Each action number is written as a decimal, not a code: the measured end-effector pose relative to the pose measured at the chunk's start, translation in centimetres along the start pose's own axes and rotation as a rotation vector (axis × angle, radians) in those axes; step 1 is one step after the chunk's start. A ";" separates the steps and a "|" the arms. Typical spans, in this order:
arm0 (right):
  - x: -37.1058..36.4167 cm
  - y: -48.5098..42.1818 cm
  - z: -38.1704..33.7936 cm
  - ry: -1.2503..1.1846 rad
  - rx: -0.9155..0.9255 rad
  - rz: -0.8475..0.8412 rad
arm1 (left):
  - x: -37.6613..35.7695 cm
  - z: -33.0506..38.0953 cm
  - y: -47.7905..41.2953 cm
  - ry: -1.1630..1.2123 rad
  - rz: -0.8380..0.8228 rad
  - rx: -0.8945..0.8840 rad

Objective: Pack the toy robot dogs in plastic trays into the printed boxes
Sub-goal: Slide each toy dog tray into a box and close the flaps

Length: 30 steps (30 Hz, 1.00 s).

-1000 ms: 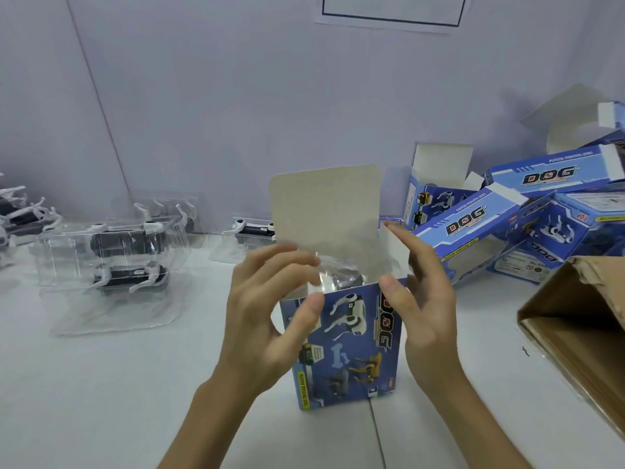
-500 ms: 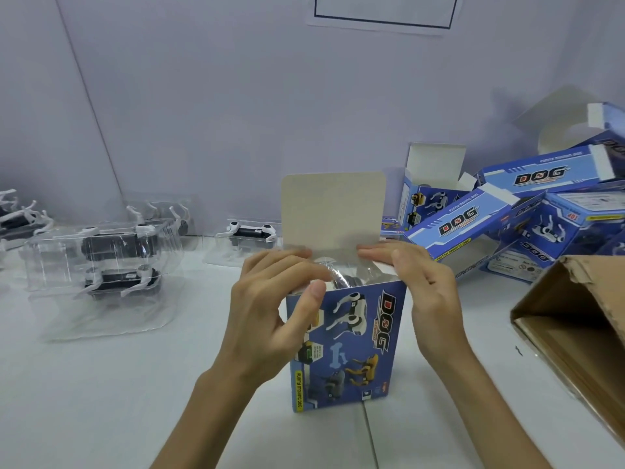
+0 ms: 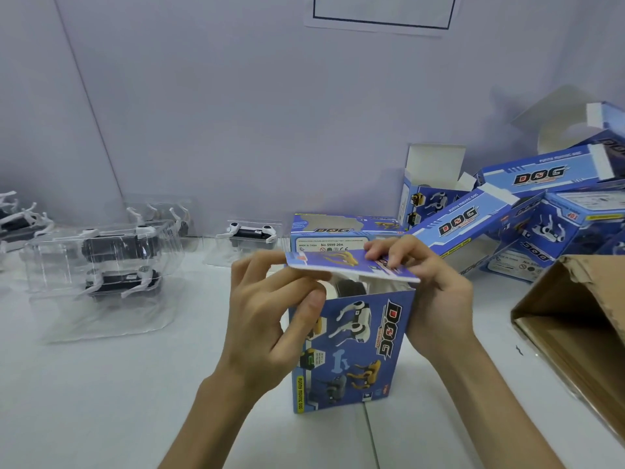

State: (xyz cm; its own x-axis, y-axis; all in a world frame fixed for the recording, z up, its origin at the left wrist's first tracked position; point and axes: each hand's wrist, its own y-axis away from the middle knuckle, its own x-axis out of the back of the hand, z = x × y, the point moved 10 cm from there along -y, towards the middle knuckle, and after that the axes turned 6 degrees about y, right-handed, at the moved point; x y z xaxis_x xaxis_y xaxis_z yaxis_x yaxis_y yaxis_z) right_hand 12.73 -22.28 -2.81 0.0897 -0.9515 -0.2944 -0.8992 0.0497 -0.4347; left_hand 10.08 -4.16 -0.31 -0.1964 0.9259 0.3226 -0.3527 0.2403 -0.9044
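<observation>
White table is carrying everything, with a pale wall behind it. Brown cardboard carton is lying open at the right edge, partly cut off by the frame. Heap of blue boxes is piling up at the back right, several with flaps open, and "DOG" print is showing on them. One more flat box is lying just behind the middle one.

Printed box is standing upright at the table's centre, between both forearms, front face toward the camera. Clear trays holding black-and-white toy dogs are stacking at the left, well apart from the box. A single tray is sitting further back near the wall.

Left hand is gripping the printed box at its upper left corner, thumb pressing on the front face and fingers curling just under the flap's left end. Right hand is wrapping around the upper right corner, fingers curling over the flap from above and palm lying against the right side.

Top flap is lying nearly level over the opening, printed side up, front edge not tucked in. Toy dog in its plastic is showing through the gap under the flap, inside the box; details are too dark to tell.
</observation>
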 end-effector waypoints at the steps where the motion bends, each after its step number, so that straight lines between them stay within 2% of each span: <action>1: -0.2 0.1 -0.1 -0.016 0.005 -0.007 | 0.2 0.4 0.2 -0.022 0.012 -0.038; 6: -0.6 0.1 -0.8 0.123 0.096 0.013 | 0.6 1.7 0.9 -0.169 0.116 -0.134; 9: -0.6 0.3 -0.7 0.254 0.091 0.004 | 1.0 1.4 0.8 -0.099 0.169 -0.117; 11: -0.8 0.5 -1.1 0.408 0.107 -0.020 | 1.2 0.9 0.8 -0.066 0.205 -0.079; 14: -1.5 1.1 -2.7 0.768 0.247 -0.033 | 1.6 0.4 1.2 -0.122 0.299 0.004; 17: -2.8 1.9 -3.6 0.981 0.360 -0.038 | 1.9 -0.5 1.5 -0.080 0.331 0.127; 20: -3.3 2.0 -3.7 1.013 0.353 -0.065 | 1.0 -3.1 1.6 0.291 0.283 0.392; 23: -3.0 2.0 -3.8 0.926 0.275 -0.087 | 0.2 -4.2 1.7 0.543 0.261 0.484; 27: -2.3 1.6 -4.1 0.972 0.207 -0.106 | -0.1 -4.4 2.6 0.547 0.326 0.552; 30: -2.9 1.0 -4.6 1.047 0.210 -0.135 | -0.7 -2.8 2.1 0.406 0.213 0.444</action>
State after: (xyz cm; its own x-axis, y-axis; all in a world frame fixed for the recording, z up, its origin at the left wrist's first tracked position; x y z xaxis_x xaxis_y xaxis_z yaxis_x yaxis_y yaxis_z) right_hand 9.61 -20.90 1.51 -0.3179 -0.7352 0.5986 -0.8091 -0.1187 -0.5756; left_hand 12.06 -3.51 -3.24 0.0277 0.9977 -0.0622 -0.7070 -0.0244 -0.7067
